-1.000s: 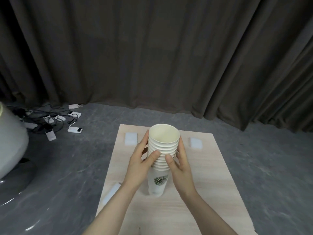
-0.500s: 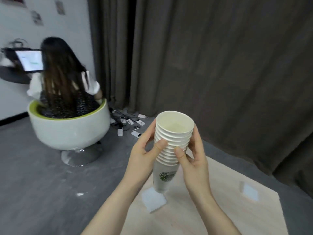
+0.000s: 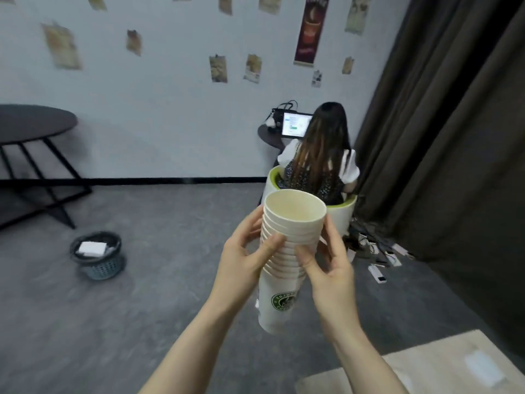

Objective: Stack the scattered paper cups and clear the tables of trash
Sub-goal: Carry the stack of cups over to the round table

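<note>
Above the grey floor [image 3: 119, 308], at the centre of the view, a stack of paper cups [image 3: 287, 251] is held upright in the air between both hands. Left hand [image 3: 241, 268]: fingers curled round the left side of the stack, thumb pressed on the ribbed rims facing the camera. Right hand [image 3: 332, 271]: fingers wrapped round the right side, thumb likewise on the front of the rims. The bottom cup carries a round green logo [image 3: 284, 301]. The top cup is open, its inside pale.

On the floor to the left stands a grey mesh bin [image 3: 98, 255] with white paper [image 3: 92, 248] inside. A dark round table [image 3: 31, 123] stands at the far left, against the wall. Behind the stack a person [image 3: 321, 163] with long dark hair sits in a white and green tub chair [image 3: 343, 211], facing a lit screen [image 3: 297, 125]. Dark curtains [image 3: 443, 137] hang on the right, with cables and small devices [image 3: 380, 257] lying at their foot. A corner of a light wooden table [image 3: 426, 371] shows at lower right, with a white patch [image 3: 481, 368] on it.
</note>
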